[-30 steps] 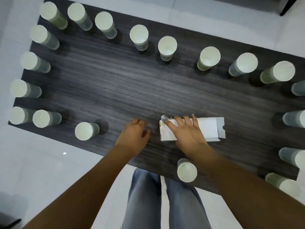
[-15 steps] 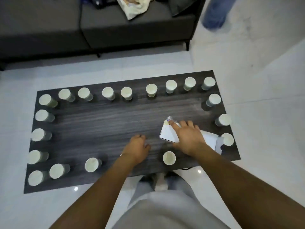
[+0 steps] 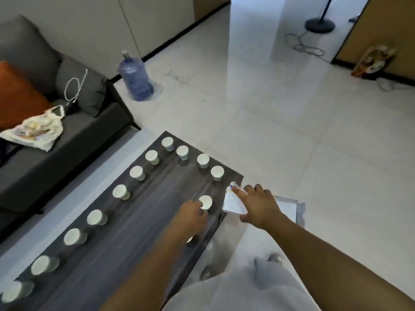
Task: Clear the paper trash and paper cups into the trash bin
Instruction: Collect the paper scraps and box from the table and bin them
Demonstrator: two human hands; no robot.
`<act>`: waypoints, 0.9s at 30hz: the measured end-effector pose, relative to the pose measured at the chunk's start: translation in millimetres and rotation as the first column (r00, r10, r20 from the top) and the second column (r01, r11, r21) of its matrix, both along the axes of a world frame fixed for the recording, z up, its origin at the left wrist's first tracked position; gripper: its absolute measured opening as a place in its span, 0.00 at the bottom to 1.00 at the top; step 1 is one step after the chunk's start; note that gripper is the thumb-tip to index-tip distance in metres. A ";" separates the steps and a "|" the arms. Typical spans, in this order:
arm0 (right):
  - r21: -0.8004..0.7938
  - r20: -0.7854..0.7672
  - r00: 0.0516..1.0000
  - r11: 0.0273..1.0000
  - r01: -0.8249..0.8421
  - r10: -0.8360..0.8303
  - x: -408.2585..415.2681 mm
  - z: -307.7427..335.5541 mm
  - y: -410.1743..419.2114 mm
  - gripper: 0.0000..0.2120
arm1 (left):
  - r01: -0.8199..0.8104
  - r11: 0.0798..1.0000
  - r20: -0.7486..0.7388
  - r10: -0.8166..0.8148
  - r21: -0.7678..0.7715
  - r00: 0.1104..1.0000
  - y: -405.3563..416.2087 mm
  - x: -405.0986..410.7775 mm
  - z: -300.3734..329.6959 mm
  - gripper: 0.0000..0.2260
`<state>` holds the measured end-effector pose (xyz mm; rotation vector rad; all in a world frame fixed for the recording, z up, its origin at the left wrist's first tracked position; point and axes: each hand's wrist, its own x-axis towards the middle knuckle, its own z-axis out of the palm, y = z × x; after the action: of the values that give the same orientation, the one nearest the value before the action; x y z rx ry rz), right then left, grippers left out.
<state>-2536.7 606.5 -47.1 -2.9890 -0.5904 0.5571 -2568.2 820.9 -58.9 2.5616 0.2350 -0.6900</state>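
Below you the pale tiled floor (image 3: 280,113) fills most of the view. To your left sits a grey sofa (image 3: 51,140) with an orange cushion (image 3: 15,99) and a cloth bag (image 3: 33,131) on its seat. The dark wood-grain tabletop (image 3: 134,232) runs diagonally from lower left toward the centre, with white paper cups (image 3: 137,172) standing along its far edge and round its end. A blue water jug (image 3: 134,77) stands on the floor beyond the sofa's arm, and a black round stand base (image 3: 320,24) sits far off at upper right.

Your right hand (image 3: 258,204) is out past the tabletop's end, over the floor, fingers spread on top of a flat white paper carton (image 3: 233,204) and thumb underneath, so it grips the carton. Your left hand (image 3: 190,217) is over the tabletop near its end, fingers loosely curled, touching or just beside a lone paper cup (image 3: 205,202); you cannot tell whether it actually grips that cup.
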 end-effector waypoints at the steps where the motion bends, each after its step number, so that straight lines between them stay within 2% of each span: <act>1: 0.006 0.006 0.999 0.999 0.048 -0.048 -3.7 2.7 -21.8 0.42 | 0.049 0.999 0.011 -0.049 0.004 0.999 -22.4 8.2 6.2 0.14; 4: 0.027 0.016 0.983 0.983 0.182 -0.182 -13.0 10.3 -91.4 0.42 | 0.228 0.973 0.045 -0.229 0.029 0.972 -99.6 31.1 19.0 0.12; 7: 0.054 0.014 0.949 0.948 0.314 -0.315 -24.3 13.8 -171.4 0.42 | 0.390 0.920 0.067 -0.392 0.040 0.918 -187.6 48.3 19.1 0.14; 14: 0.038 0.043 0.845 0.846 0.533 -0.534 -59.2 22.9 -378.8 0.42 | 0.593 0.805 0.086 -0.592 0.014 0.801 -416.2 60.3 16.3 0.18; 19: 0.042 0.044 0.736 0.738 0.674 -0.675 -85.1 32.6 -491.7 0.43 | 0.757 0.653 0.090 -0.756 0.027 0.648 -546.4 57.8 23.9 0.19; 27: 0.020 0.013 0.488 0.488 0.873 -0.873 -106.1 27.5 -643.7 0.43 | 0.913 0.407 0.075 -0.911 -0.008 0.406 -735.0 87.0 21.5 0.19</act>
<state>-2642.8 -37.3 -19.6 -2.7290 0.9460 0.3888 -2481.2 85.9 -37.4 2.4778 -1.3393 -0.9380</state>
